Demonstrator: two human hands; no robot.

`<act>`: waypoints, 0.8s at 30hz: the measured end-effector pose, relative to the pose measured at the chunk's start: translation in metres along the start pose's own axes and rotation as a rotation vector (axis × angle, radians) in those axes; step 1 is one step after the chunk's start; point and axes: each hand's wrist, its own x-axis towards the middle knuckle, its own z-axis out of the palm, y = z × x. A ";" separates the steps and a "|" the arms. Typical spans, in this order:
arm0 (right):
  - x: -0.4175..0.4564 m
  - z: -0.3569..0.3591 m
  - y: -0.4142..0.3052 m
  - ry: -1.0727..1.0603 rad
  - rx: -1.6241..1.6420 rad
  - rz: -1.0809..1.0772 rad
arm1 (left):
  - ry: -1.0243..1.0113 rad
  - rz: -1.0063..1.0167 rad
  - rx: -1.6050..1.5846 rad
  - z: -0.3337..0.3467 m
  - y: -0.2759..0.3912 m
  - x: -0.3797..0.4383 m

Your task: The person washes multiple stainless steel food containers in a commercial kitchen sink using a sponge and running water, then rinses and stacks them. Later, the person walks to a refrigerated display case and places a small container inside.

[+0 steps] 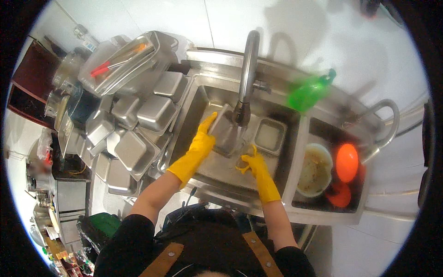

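Note:
My left hand [202,143], in a yellow rubber glove, grips the edge of a rectangular metal pan [223,133] tilted inside the large stainless steel sink basin [187,138]. Water runs from the faucet [246,76] beside that pan. My right hand [254,162], gloved alike, is low in the basin near the pan's lower end. Its fingers are curled and parted; whether something thin lies between them is unclear in the blur. Farther right in the basin sits a small metal pan [269,135] with cloudy liquid inside.
Overturned metal pans [131,147] crowd the left counter, below a large container [152,52] holding red-handled tongs [100,69]. A green bottle [308,93] stands behind the sink. The right basin [320,128] holds a bowl of murky liquid [315,169] and an orange object [347,162].

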 end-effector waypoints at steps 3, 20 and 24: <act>-0.036 0.003 -0.032 0.066 0.178 0.110 | 0.031 -0.405 -0.295 -0.011 -0.013 0.006; -0.084 -0.059 -0.015 0.331 -0.077 -0.117 | 0.185 0.581 0.510 -0.008 -0.005 -0.020; -0.075 -0.051 -0.001 0.372 -0.470 -0.219 | 0.261 0.686 0.885 -0.022 0.003 -0.022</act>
